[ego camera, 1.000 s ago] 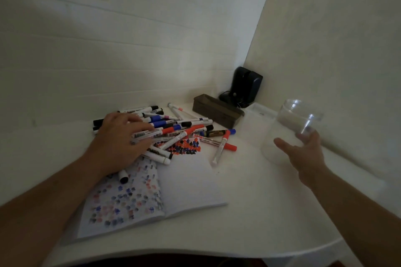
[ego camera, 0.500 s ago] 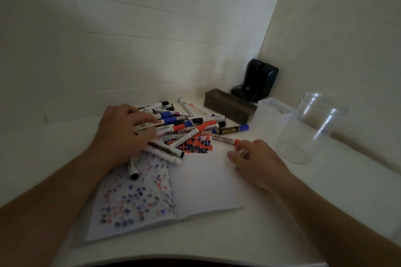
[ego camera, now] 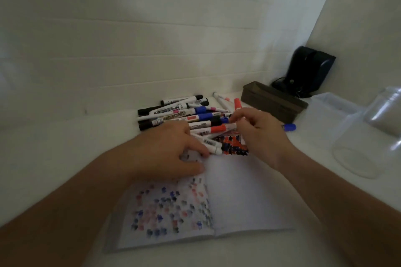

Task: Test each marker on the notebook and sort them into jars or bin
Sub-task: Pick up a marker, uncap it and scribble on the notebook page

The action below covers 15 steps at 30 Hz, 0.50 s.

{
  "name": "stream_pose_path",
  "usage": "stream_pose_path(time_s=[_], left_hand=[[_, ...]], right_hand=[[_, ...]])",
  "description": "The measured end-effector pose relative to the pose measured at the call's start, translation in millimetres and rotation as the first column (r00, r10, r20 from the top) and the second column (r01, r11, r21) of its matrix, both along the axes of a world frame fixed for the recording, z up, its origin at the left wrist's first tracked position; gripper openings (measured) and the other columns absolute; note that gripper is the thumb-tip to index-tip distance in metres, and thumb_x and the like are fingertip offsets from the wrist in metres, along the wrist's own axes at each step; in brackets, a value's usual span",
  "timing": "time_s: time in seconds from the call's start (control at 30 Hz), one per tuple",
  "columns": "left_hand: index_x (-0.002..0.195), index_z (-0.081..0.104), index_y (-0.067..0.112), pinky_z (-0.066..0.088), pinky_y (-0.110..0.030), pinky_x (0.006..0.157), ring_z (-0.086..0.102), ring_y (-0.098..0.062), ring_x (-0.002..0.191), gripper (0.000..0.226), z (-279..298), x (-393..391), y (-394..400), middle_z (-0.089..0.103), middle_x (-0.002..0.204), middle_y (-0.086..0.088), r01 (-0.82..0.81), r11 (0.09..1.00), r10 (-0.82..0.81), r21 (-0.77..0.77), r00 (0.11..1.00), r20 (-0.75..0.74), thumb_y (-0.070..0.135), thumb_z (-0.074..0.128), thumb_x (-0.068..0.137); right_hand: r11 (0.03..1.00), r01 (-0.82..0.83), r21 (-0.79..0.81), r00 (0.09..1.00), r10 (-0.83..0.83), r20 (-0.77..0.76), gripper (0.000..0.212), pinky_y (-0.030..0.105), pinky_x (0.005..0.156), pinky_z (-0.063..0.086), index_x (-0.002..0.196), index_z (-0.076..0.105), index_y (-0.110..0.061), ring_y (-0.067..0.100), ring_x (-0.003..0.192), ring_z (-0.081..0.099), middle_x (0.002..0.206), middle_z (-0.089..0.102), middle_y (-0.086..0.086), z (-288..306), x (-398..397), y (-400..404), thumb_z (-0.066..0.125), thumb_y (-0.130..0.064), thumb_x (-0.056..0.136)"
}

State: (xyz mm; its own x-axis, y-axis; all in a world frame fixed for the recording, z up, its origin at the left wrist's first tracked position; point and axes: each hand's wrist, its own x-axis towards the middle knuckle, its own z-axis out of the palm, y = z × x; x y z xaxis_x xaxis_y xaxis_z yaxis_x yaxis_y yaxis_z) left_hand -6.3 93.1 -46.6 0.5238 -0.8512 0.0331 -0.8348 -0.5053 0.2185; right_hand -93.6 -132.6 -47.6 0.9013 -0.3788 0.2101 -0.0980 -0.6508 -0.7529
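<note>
White worktop fills my view, running to a corner at the far right between two pale walls. On it, at the near edge, I see an open notebook; its left page is covered in faded blue, red and black test dabs, and a denser patch of red and black dabs sits at the far end of the right page. Two clear plastic jars stand toward the right edge: the nearer clear jar is upright and apart from the notebook, and the farther jar looks tilted behind it, though blur keeps me from being sure. A dark brown bin lies in the far right corner, with a black device just behind it. The pile of markers spreads across the far edge of the notebook and onto the worktop beyond. My left hand rests on the near side of that pile, fingers curled loosely over the white barrels, thumb on the left page. My right hand pinches a red-capped marker between thumb and fingertips, cap pointing up, above the dabbed patch. A blue-capped marker lies alone just right of that hand.
</note>
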Motion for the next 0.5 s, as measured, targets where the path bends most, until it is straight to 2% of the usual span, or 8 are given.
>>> stream_pose_path(time_s=[0.13,0.2,0.23,0.27,0.37,0.43,0.5], left_hand=[[0.149,0.04,0.054,0.042,-0.034,0.095,0.036,-0.009,0.104,0.05,-17.9,8.2,-6.0,0.04,0.108,0.014,-0.05,0.992,0.065,-0.118,0.989,0.13,0.058,0.044,0.099],[0.148,0.04,0.054,0.041,-0.036,0.099,0.035,-0.009,0.109,0.049,-21.4,16.8,-7.0,0.04,0.113,0.015,-0.089,0.99,0.101,-0.107,0.988,0.117,0.06,0.037,0.1],[0.147,0.042,0.056,0.04,-0.036,0.1,0.035,-0.009,0.112,0.048,-22.3,20.9,-6.9,0.041,0.117,0.015,-0.098,0.99,0.109,-0.098,0.988,0.113,0.062,0.034,0.1],[0.146,0.043,0.056,0.039,-0.036,0.102,0.035,-0.008,0.115,0.048,-22.7,24.2,-6.9,0.042,0.122,0.016,-0.096,0.991,0.106,-0.092,0.988,0.11,0.063,0.032,0.1],[0.145,0.049,0.051,0.034,-0.031,0.108,0.036,-0.004,0.128,0.051,-24.2,28.5,-9.2,0.047,0.141,0.019,-0.056,0.995,0.061,-0.078,0.996,0.071,0.057,0.031,0.098],[0.141,0.056,0.049,0.033,-0.027,0.109,0.037,0.003,0.128,0.046,-26.9,29.8,-11.6,0.048,0.139,0.025,-0.019,0.994,0.024,-0.111,0.999,0.039,0.049,0.039,0.098],[0.134,0.061,0.049,0.032,-0.021,0.106,0.037,0.011,0.125,0.041,-26.2,30.9,-14.9,0.047,0.135,0.032,-0.001,0.991,0.002,-0.133,1.0,0.008,0.057,0.047,0.096]], right_hand=[[0.974,-0.045,0.221,0.993,0.019,0.118,0.045,0.039,0.062,0.056,0.089,0.078,-0.03,0.024,0.069,0.062,0.088,0.072,0.014,-9.2,8.1,0.9,0.04,-0.009,0.101],[0.935,-0.154,0.32,0.986,0.125,0.107,0.051,0.038,0.063,0.055,0.092,0.079,-0.03,0.027,0.07,0.066,0.088,0.075,0.012,-15.5,4.0,-4.7,0.039,0.001,0.095],[0.933,-0.193,0.305,0.981,0.178,0.077,0.052,0.039,0.067,0.057,0.098,0.077,-0.033,0.028,0.075,0.069,0.089,0.076,0.007,-18.2,2.2,-8.6,0.041,0.004,0.092],[0.946,-0.216,0.243,0.976,0.214,0.038,0.053,0.039,0.071,0.06,0.103,0.074,-0.038,0.025,0.081,0.072,0.092,0.077,0.0,-19.7,0.7,-12.3,0.046,0.005,0.091],[0.958,-0.264,-0.109,0.963,0.256,-0.08,0.044,0.02,0.079,0.056,0.104,0.063,-0.047,0.003,0.096,0.068,0.107,0.073,-0.016,-23.2,-2.1,-16.7,0.066,-0.005,0.092],[0.935,-0.284,-0.213,0.958,0.266,-0.108,0.035,0.025,0.081,0.057,0.105,0.058,-0.046,0.002,0.095,0.065,0.109,0.068,-0.016,-25.3,-3.0,-15.1,0.072,-0.016,0.093],[0.926,-0.295,-0.236,0.954,0.272,-0.129,0.033,0.03,0.079,0.058,0.106,0.055,-0.045,0.003,0.091,0.063,0.107,0.067,-0.014,-24.4,-4.3,-15.5,0.072,-0.02,0.093]])
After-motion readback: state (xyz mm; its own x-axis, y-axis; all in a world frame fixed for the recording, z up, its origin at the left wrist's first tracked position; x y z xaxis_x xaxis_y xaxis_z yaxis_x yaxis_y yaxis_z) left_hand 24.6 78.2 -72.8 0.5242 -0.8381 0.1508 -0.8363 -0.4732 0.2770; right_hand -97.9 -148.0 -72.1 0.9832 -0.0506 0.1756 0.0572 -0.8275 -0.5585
